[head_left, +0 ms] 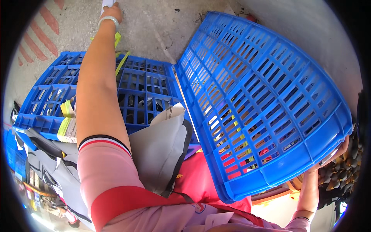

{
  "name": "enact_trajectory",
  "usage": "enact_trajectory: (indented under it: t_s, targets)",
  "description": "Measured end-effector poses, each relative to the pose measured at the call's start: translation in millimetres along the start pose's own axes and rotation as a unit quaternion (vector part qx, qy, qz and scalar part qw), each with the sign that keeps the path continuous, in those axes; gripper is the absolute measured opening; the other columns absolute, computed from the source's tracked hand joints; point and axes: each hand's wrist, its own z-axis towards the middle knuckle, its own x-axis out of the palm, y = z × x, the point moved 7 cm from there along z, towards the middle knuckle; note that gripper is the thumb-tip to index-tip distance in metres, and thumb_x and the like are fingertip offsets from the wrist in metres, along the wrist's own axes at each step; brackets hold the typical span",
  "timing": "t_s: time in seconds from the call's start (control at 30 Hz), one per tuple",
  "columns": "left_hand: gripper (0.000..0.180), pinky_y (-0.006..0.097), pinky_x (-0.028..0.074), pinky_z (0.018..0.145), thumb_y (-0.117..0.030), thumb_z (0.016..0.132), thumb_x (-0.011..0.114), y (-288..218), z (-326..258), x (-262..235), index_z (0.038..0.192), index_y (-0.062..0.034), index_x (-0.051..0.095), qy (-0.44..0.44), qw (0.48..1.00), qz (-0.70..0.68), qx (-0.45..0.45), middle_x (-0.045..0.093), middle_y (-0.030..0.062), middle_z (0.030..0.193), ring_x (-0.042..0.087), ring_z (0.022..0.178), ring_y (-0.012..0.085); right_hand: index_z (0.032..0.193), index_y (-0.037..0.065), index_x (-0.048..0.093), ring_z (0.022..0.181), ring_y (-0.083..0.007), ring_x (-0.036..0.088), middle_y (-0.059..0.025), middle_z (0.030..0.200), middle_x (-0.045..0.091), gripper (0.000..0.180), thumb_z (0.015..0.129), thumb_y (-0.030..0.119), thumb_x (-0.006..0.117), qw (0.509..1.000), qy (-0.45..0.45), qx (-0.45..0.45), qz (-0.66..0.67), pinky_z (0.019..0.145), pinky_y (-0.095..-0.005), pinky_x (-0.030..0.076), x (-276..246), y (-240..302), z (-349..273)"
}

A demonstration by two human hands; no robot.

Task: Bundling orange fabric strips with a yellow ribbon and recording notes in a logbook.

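Note:
At the top edge, my left arm stretches far out; the left hand [113, 14], a pale bangle on its wrist, is closed on a white flat object [108, 3] that the picture cuts off. At the lower right, my right hand [331, 155] grips the rim of a blue slatted plastic crate [266, 98], partly hidden behind it. This crate is tilted up on its side. Left of it, beneath my left arm, lies another blue plastic crate or pallet [148, 94] with an open grid. Grey fabric pieces [160, 141] lie near my body, in front of the grid.
Yellow-green strips tie a bundle [68, 129] left of my arm. Grey concrete floor [147, 27] with red painted stripes [36, 40] spreads beyond. A pale wall [301, 27] stands behind the tilted crate. Several dark, pointed pieces [344, 174] are heaped at the right.

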Motion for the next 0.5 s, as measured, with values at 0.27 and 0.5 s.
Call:
enact_trajectory:
  t_s: [0.27, 0.5]
  targets:
    - [0.056, 0.042, 0.046, 0.098, -0.008, 0.084, 0.045, -32, -20, -9, 0.139, -0.0035, 0.041, 0.009, 0.996, -0.08, -0.029, 0.056, 0.0252, 0.125, 0.055, 0.117, 0.0384, 0.142, 0.02, 0.026, 0.133, -0.0339, 0.037, -0.0086, 0.144, 0.036, 0.088, 0.076, 0.065, 0.065, 1.0, 0.023, -0.007, 0.004, 0.107, -0.0554, 0.036, 0, 2, 0]
    - [0.032, 0.037, 0.055, 0.066, -0.014, 0.085, 0.058, -39, -43, -72, 0.115, -0.0082, 0.066, -0.028, 0.973, -0.228, -0.025, 0.07, 0.0164, 0.084, 0.069, 0.069, 0.026, 0.131, 0.003, 0.036, 0.121, -0.0267, 0.046, -0.0167, 0.132, 0.045, 0.037, 0.1, 0.024, 0.043, 0.995, -0.036, 0.065, 0.066, 0.106, -0.0414, 0.033, 14, 18, 19]
